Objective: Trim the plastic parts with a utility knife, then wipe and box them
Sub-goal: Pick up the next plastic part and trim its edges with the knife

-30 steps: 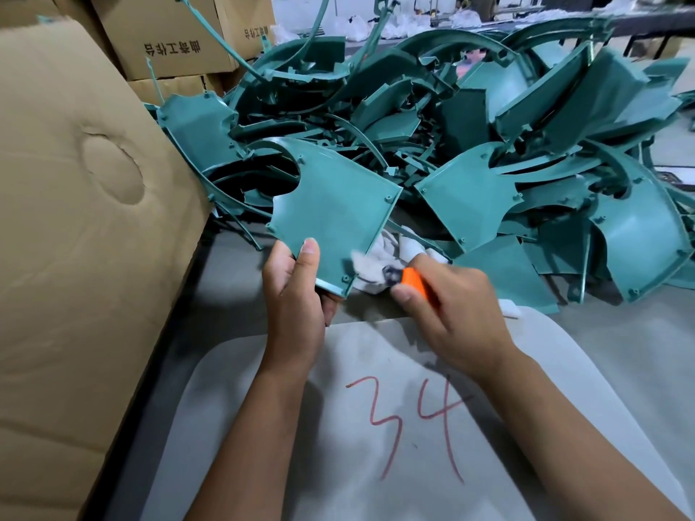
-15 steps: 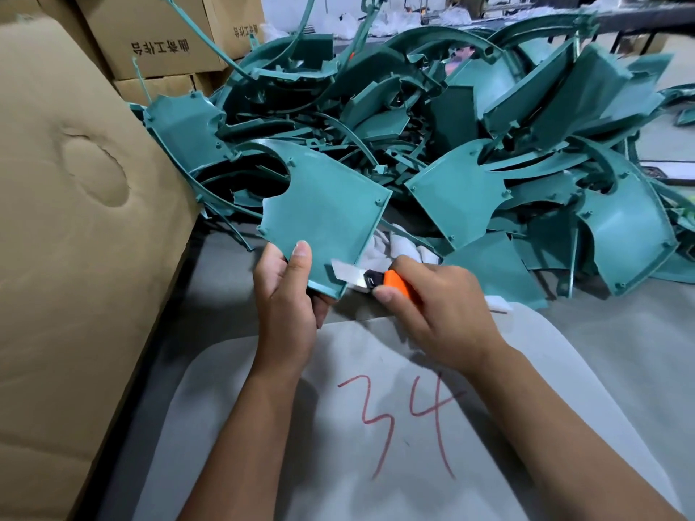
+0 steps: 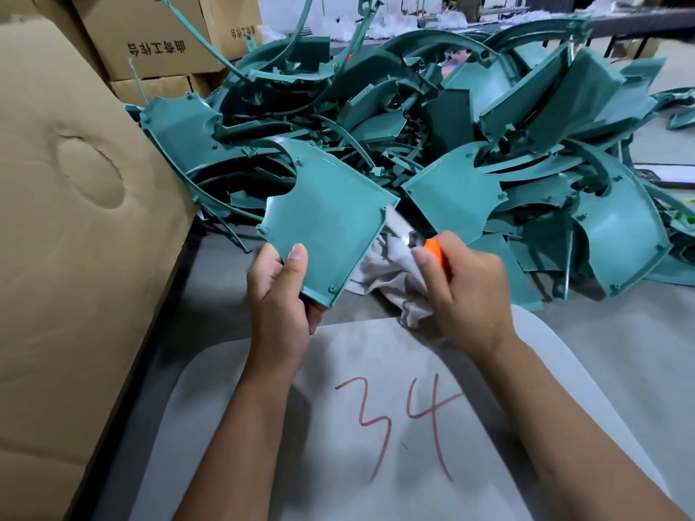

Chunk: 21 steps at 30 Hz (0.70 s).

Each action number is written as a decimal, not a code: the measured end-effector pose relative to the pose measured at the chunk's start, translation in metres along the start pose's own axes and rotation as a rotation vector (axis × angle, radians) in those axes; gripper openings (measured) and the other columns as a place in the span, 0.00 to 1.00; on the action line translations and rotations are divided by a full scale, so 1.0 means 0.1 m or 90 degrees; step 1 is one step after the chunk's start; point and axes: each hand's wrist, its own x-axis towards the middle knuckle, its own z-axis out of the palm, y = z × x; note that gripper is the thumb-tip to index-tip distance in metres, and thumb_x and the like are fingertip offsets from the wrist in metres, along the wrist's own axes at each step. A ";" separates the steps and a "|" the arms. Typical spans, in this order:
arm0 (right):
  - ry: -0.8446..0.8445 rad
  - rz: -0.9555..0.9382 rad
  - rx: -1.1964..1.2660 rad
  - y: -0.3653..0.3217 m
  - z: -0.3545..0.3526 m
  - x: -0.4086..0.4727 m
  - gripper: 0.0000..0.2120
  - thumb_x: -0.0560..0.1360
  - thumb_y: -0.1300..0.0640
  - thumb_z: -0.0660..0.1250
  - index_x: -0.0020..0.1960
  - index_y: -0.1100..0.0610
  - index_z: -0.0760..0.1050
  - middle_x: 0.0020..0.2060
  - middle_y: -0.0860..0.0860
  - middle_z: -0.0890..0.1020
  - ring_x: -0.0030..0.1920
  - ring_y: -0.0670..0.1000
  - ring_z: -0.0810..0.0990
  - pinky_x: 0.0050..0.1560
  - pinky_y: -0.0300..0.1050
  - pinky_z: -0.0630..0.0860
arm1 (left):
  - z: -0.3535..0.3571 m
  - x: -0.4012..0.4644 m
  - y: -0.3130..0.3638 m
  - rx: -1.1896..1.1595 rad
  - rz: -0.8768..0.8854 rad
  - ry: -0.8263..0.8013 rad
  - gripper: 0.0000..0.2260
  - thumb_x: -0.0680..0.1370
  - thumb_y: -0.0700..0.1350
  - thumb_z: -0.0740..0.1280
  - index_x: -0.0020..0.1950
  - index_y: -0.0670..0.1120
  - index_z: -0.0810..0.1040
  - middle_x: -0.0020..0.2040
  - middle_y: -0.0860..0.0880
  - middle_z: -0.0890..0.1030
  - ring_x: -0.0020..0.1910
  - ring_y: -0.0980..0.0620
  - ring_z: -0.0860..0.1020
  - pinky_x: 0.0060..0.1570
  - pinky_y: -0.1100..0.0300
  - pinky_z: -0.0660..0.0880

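Note:
My left hand [image 3: 280, 298] grips the near corner of a teal plastic part [image 3: 327, 216], thumb on its face, holding it tilted above the table. My right hand [image 3: 466, 291] grips an orange utility knife [image 3: 432, 250]. The knife's silver blade [image 3: 396, 225] lies against the part's right edge near its upper corner. A crumpled white cloth [image 3: 391, 283] lies on the table under both hands, partly hidden by my right hand.
A large heap of teal plastic parts [image 3: 489, 144] fills the table behind. A big cardboard box [image 3: 71, 220] stands at the left, more printed boxes [image 3: 150, 39] behind it. A grey mat [image 3: 376, 426] marked 34 in red lies in front.
The knife blade has slid up the part's right edge, from near the bottom corner towards the upper corner. My left hand keeps its hold on the part.

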 end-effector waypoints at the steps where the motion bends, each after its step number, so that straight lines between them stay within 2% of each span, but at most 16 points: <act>1: 0.034 0.025 -0.011 0.05 -0.03 0.02 0.23 0.84 0.39 0.55 0.39 0.55 0.66 0.26 0.50 0.67 0.28 0.57 0.67 0.31 0.51 0.63 | 0.00 0.00 0.00 0.001 0.001 -0.009 0.07 0.82 0.46 0.63 0.53 0.51 0.81 0.43 0.51 0.84 0.36 0.56 0.82 0.26 0.66 0.73; 4: 0.062 -0.007 0.021 0.09 -0.07 0.02 0.23 0.85 0.40 0.54 0.39 0.55 0.65 0.27 0.50 0.66 0.27 0.54 0.65 0.31 0.49 0.60 | 0.01 0.00 0.00 -0.010 0.001 -0.038 0.09 0.83 0.45 0.62 0.57 0.49 0.81 0.44 0.51 0.85 0.36 0.56 0.83 0.27 0.67 0.74; 7: -0.007 -0.088 0.071 0.04 -0.05 -0.03 0.24 0.85 0.39 0.53 0.41 0.56 0.68 0.28 0.47 0.66 0.28 0.51 0.66 0.31 0.48 0.63 | 0.03 0.00 0.01 -0.032 0.003 -0.061 0.11 0.84 0.43 0.61 0.59 0.49 0.82 0.49 0.49 0.86 0.42 0.54 0.85 0.32 0.65 0.78; 9: -0.006 -0.063 0.066 0.03 -0.03 -0.02 0.23 0.85 0.40 0.54 0.40 0.56 0.68 0.27 0.46 0.66 0.28 0.52 0.67 0.30 0.51 0.64 | 0.02 -0.01 0.03 -0.022 0.009 -0.063 0.11 0.84 0.42 0.61 0.58 0.49 0.83 0.45 0.51 0.86 0.37 0.56 0.84 0.28 0.67 0.76; 11: 0.041 0.009 0.042 0.09 -0.05 0.02 0.23 0.85 0.40 0.54 0.39 0.56 0.66 0.26 0.48 0.67 0.27 0.55 0.67 0.30 0.52 0.64 | -0.01 0.00 0.06 -0.005 0.017 -0.059 0.11 0.83 0.42 0.61 0.56 0.50 0.84 0.40 0.53 0.84 0.33 0.58 0.82 0.25 0.68 0.73; 13: 0.066 0.075 0.039 0.16 -0.10 0.06 0.26 0.84 0.39 0.53 0.38 0.58 0.66 0.26 0.51 0.68 0.28 0.55 0.67 0.31 0.53 0.63 | -0.04 0.02 0.09 0.002 0.024 -0.061 0.11 0.82 0.43 0.62 0.55 0.51 0.85 0.43 0.52 0.85 0.37 0.56 0.83 0.27 0.65 0.75; 16: 0.063 0.114 0.193 0.16 -0.17 0.07 0.30 0.83 0.37 0.56 0.38 0.63 0.67 0.30 0.60 0.70 0.32 0.60 0.68 0.33 0.56 0.65 | -0.12 0.04 0.16 0.030 0.015 -0.131 0.11 0.80 0.46 0.66 0.58 0.54 0.85 0.52 0.51 0.87 0.48 0.54 0.85 0.37 0.59 0.81; 18: 0.030 0.119 0.330 0.09 -0.22 0.07 0.34 0.81 0.33 0.61 0.41 0.66 0.69 0.32 0.65 0.70 0.32 0.63 0.68 0.31 0.57 0.66 | -0.18 0.04 0.20 0.095 -0.033 -0.176 0.13 0.77 0.50 0.67 0.60 0.56 0.84 0.54 0.53 0.87 0.49 0.54 0.86 0.36 0.57 0.81; 20: -0.031 0.153 0.477 0.02 -0.27 0.09 0.31 0.77 0.32 0.68 0.46 0.63 0.75 0.32 0.62 0.71 0.28 0.58 0.66 0.28 0.46 0.65 | -0.21 0.03 0.21 0.156 -0.072 -0.216 0.13 0.75 0.50 0.69 0.59 0.57 0.85 0.52 0.54 0.87 0.46 0.56 0.85 0.34 0.60 0.79; 21: -0.067 0.183 0.541 0.00 -0.28 0.10 0.25 0.76 0.35 0.71 0.49 0.59 0.78 0.30 0.57 0.71 0.26 0.54 0.66 0.26 0.42 0.65 | -0.22 0.02 0.21 0.168 -0.084 -0.239 0.13 0.75 0.47 0.69 0.58 0.57 0.85 0.51 0.54 0.87 0.45 0.57 0.85 0.35 0.63 0.79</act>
